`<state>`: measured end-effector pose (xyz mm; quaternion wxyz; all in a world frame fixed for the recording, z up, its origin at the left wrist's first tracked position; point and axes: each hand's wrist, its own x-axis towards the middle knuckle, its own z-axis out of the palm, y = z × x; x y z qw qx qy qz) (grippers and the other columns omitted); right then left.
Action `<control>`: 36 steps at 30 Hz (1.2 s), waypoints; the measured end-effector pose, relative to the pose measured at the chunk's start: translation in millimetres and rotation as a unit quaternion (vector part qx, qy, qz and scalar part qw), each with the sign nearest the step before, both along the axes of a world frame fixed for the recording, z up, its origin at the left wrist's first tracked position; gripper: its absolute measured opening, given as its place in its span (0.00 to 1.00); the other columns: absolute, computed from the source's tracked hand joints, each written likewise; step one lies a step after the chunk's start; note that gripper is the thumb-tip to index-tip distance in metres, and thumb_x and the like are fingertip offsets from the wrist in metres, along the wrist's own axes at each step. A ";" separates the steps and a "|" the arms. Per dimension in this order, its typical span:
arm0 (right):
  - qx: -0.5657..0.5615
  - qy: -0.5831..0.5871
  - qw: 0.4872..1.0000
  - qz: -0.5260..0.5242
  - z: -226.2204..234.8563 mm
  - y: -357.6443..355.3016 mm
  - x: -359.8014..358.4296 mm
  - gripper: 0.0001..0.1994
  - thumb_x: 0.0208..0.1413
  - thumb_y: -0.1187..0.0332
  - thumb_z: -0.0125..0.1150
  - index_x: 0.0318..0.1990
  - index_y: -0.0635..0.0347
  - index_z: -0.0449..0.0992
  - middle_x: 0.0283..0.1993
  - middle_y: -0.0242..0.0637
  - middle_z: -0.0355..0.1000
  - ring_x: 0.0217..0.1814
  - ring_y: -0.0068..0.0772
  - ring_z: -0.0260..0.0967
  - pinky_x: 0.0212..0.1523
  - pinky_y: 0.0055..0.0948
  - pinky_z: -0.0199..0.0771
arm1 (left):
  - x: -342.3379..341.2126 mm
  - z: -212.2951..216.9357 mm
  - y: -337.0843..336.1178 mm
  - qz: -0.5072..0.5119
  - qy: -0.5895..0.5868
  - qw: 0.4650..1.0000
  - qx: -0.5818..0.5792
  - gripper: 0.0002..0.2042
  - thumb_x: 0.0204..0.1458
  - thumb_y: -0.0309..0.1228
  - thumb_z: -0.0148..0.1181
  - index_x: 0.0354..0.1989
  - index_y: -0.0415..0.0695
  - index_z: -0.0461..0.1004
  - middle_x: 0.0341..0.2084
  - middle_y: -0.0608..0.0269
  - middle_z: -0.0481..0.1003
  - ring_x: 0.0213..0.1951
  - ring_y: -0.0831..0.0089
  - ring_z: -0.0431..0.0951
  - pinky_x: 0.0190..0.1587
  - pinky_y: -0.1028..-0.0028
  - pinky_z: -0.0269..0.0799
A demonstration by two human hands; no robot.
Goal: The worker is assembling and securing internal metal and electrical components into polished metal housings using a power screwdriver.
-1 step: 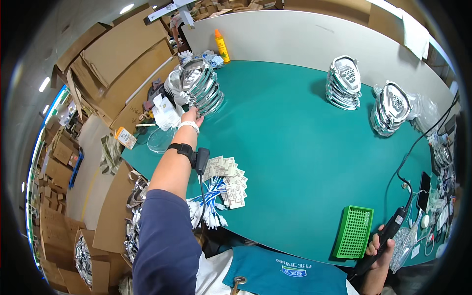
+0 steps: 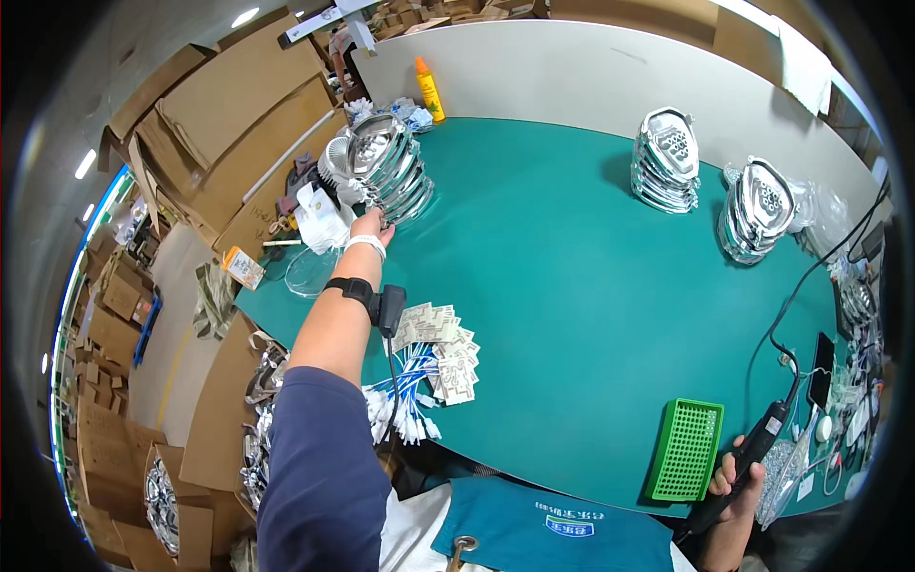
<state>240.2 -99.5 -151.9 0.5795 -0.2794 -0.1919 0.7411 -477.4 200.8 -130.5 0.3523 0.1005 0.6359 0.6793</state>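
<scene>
My left hand [image 2: 375, 227] reaches to the far left, fingers closed at the lower front edge of a leaning stack of shiny silver metal housings [image 2: 386, 157]. Its fingertips are partly hidden there. My right hand [image 2: 739, 486], at the lower right, is wrapped round a black corded electric screwdriver [image 2: 762, 437]. Close beside that hand lies a green plastic tray [image 2: 686, 453] with rows of small holes. A bundle of blue and white wires [image 2: 412, 386] with white connectors and pale printed labels [image 2: 456, 357] rests near my left forearm.
Two more stacks of silver housings [image 2: 666, 157] [image 2: 756, 210] stand at the back right of the green table [image 2: 543, 276]. A yellow bottle [image 2: 430, 92] leans by the grey partition [image 2: 534, 71]. A black cord [image 2: 777, 324] hangs at right. Cardboard boxes [image 2: 238, 124] line the left.
</scene>
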 end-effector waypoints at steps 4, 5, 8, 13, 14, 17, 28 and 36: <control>0.006 0.003 1.000 0.009 1.3 1.3 -2.6 0.25 0.56 0.56 0.53 0.57 0.55 0.57 0.23 0.33 0.60 0.16 0.24 0.60 0.18 0.24 0.58 | -11.7 -1.6 -7.0 -0.058 0.016 0.998 -0.003 0.07 0.53 0.30 0.52 0.39 0.43 0.68 0.31 0.61 0.66 0.30 0.68 0.69 0.25 0.76 0.72; -0.006 0.008 1.000 -0.002 3.3 0.4 -4.4 0.25 0.54 0.56 0.55 0.55 0.56 0.57 0.22 0.34 0.60 0.16 0.25 0.59 0.18 0.26 0.59 | -11.0 -4.3 -8.3 -0.063 0.017 0.997 0.033 0.07 0.53 0.30 0.52 0.39 0.45 0.68 0.31 0.61 0.66 0.29 0.69 0.69 0.25 0.76 0.71; -0.017 0.007 1.000 -0.020 6.0 0.4 -7.2 0.25 0.53 0.57 0.56 0.54 0.58 0.57 0.21 0.34 0.60 0.15 0.26 0.60 0.18 0.27 0.60 | -10.8 -5.3 -5.7 -0.072 0.000 0.995 0.072 0.06 0.55 0.31 0.51 0.40 0.47 0.69 0.30 0.63 0.66 0.26 0.70 0.68 0.24 0.77 0.70; -0.006 -0.029 0.999 -0.025 10.7 1.9 -10.6 0.25 0.52 0.57 0.56 0.53 0.59 0.58 0.21 0.35 0.61 0.16 0.26 0.61 0.16 0.25 0.59 | 0.9 -5.7 3.0 -0.074 0.028 0.997 0.025 0.07 0.54 0.30 0.54 0.39 0.43 0.67 0.30 0.61 0.66 0.23 0.69 0.69 0.21 0.76 0.69; -0.004 -0.029 0.999 -0.028 11.2 2.2 -11.4 0.25 0.52 0.57 0.56 0.53 0.59 0.58 0.21 0.35 0.61 0.16 0.26 0.61 0.16 0.25 0.59 | 4.8 -4.7 5.3 -0.067 0.037 0.997 0.016 0.08 0.53 0.30 0.55 0.39 0.42 0.67 0.29 0.60 0.66 0.23 0.68 0.69 0.21 0.75 0.69; -0.032 -0.063 0.997 -0.042 16.8 3.2 -15.0 0.24 0.52 0.58 0.57 0.52 0.61 0.59 0.22 0.36 0.63 0.17 0.28 0.63 0.18 0.26 0.65 | 14.5 -0.3 5.0 -0.067 0.037 0.997 0.003 0.12 0.51 0.29 0.57 0.41 0.39 0.64 0.28 0.57 0.67 0.23 0.67 0.70 0.19 0.73 0.70; 0.018 -0.293 0.955 -0.049 79.3 -1.0 -21.7 0.30 0.49 0.56 0.64 0.54 0.61 0.60 0.25 0.36 0.64 0.20 0.28 0.65 0.21 0.26 0.68 | 98.5 10.1 -11.1 -0.086 0.050 0.990 -0.100 0.10 0.49 0.26 0.56 0.39 0.37 0.67 0.24 0.57 0.69 0.20 0.67 0.72 0.17 0.76 0.68; -0.017 -0.392 0.917 -0.077 59.1 -4.3 -7.8 0.20 0.57 0.63 0.55 0.55 0.52 0.60 0.27 0.37 0.66 0.23 0.31 0.67 0.23 0.29 0.70 | 214.6 4.0 -66.1 -0.221 0.045 0.970 -0.093 0.11 0.52 0.24 0.54 0.42 0.34 0.65 0.25 0.56 0.73 0.21 0.69 0.74 0.18 0.76 0.71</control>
